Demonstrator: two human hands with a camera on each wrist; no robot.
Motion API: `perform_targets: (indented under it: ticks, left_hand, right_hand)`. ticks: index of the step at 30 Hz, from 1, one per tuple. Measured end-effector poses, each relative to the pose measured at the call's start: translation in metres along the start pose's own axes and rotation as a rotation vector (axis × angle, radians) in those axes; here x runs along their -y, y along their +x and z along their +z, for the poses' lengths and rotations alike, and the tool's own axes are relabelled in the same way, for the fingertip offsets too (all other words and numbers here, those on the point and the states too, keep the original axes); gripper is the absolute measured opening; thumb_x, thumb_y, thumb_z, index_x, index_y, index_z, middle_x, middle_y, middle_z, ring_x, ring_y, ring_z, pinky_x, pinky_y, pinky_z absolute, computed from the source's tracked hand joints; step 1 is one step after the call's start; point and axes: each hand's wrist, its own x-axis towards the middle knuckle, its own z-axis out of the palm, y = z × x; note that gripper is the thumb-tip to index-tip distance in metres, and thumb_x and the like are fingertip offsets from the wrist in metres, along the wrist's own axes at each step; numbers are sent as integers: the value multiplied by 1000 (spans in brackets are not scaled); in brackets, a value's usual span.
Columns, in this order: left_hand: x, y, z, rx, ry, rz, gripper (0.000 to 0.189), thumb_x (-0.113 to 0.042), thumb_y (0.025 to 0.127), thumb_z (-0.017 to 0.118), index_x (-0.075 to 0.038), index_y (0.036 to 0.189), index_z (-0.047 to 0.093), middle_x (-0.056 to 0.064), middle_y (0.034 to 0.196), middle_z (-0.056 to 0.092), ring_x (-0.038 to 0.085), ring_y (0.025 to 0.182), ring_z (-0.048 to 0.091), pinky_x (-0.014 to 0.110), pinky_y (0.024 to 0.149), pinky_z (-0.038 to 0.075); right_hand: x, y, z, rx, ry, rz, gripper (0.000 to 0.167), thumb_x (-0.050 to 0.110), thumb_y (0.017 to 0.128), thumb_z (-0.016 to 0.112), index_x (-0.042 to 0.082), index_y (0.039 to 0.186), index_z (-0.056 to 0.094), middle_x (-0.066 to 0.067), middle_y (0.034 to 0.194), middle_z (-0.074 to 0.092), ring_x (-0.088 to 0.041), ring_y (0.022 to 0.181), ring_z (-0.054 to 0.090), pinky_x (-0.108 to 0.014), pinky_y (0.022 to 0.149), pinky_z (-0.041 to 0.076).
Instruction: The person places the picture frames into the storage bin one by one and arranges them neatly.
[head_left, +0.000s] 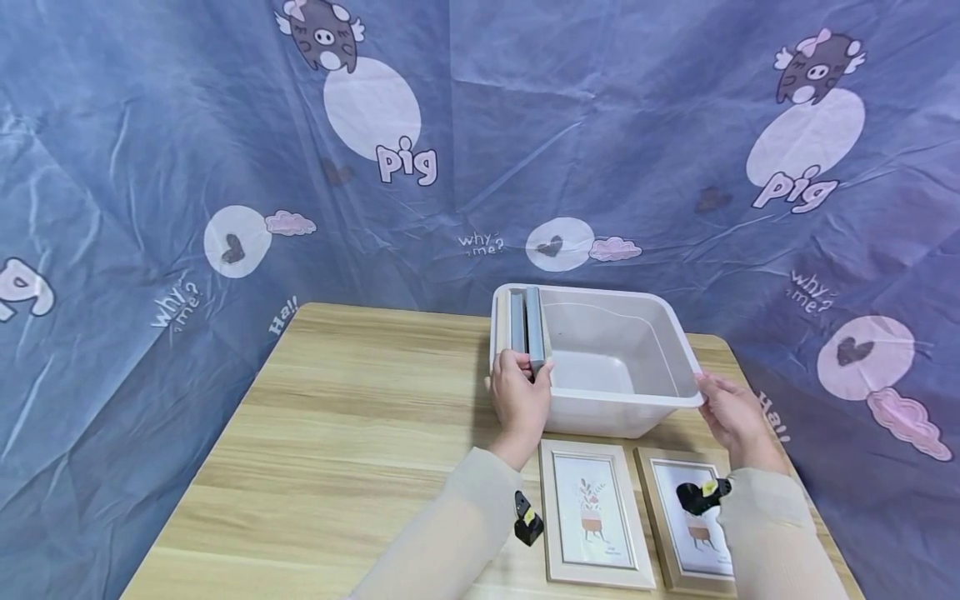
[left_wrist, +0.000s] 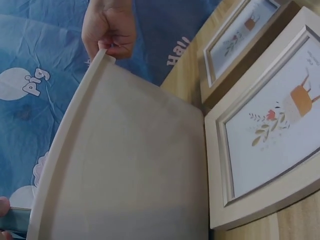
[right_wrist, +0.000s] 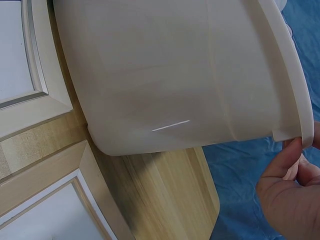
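Note:
A white plastic bin [head_left: 592,412] stands on the wooden table. Inside its left end, picture frames [head_left: 534,325] stand on edge side by side, showing blue-grey and pale wood sides. My left hand [head_left: 521,396] holds the near end of the rightmost standing one, thumb on its right. In the left wrist view, a blue-grey end [left_wrist: 18,220] shows between the fingertips at the edge. My right hand [head_left: 735,412] pinches the bin's rim at the near right corner; the right wrist view shows the thumb [right_wrist: 287,160] against the rim.
Two picture frames with plant-pot drawings lie flat in front of the bin, a pale one [head_left: 551,508] and a tan one [head_left: 663,533] partly under my right forearm. Bare tabletop [head_left: 337,433] spreads to the left. A blue printed curtain [head_left: 465,167] hangs close behind.

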Motion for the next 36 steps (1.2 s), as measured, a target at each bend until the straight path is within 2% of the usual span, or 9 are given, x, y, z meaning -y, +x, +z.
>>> perform_targets:
  ticks: [5, 11, 18, 25, 31, 36]
  left_hand:
    - [3, 0, 1, -21, 93, 27, 36, -29, 70, 84, -13, 83, 55, -3, 80, 57, 18, 77, 54, 34, 72, 36]
    - [5, 0, 2, -36, 151, 50, 37, -31, 70, 84, -15, 83, 53, -5, 78, 54, 16, 75, 51, 33, 70, 35]
    - [8, 0, 3, -33, 181, 58, 38, -32, 69, 84, -16, 83, 53, -6, 76, 52, 15, 74, 51, 33, 70, 35]
    - [12, -1, 4, -29, 187, 33, 38, -31, 67, 85, -17, 82, 53, -8, 74, 52, 15, 73, 50, 33, 70, 32]
    - [14, -2, 5, -29, 195, 35, 38, -33, 68, 85, -17, 83, 54, -8, 74, 52, 15, 73, 50, 33, 70, 32]
    - [17, -2, 6, -37, 203, 54, 33, -25, 69, 84, -18, 81, 55, -8, 75, 53, 14, 71, 50, 32, 71, 33]
  right_hand:
    - [1, 0, 0, 5, 17, -9, 25, 17, 96, 55, 26, 76, 66, 11, 82, 58, -2, 76, 53, -12, 65, 48]
    - [1, 0, 0, 16, 47, -16, 27, 16, 96, 55, 26, 75, 68, 10, 82, 59, -2, 75, 54, -12, 64, 49]
    - [2, 0, 1, -11, 17, 4, 26, 18, 96, 55, 27, 75, 67, 11, 81, 58, -2, 74, 53, -12, 62, 48]
    - [1, -1, 1, -8, 10, 4, 28, 17, 96, 54, 28, 74, 67, 10, 80, 56, -2, 72, 51, -12, 60, 47]
    - [0, -1, 2, -20, -4, 6, 24, 20, 96, 56, 29, 75, 66, 11, 81, 56, -3, 73, 50, -12, 61, 47]
    - [-1, -1, 1, -21, 11, 7, 25, 19, 96, 56, 28, 75, 67, 10, 81, 56, -3, 73, 50, -12, 61, 47]
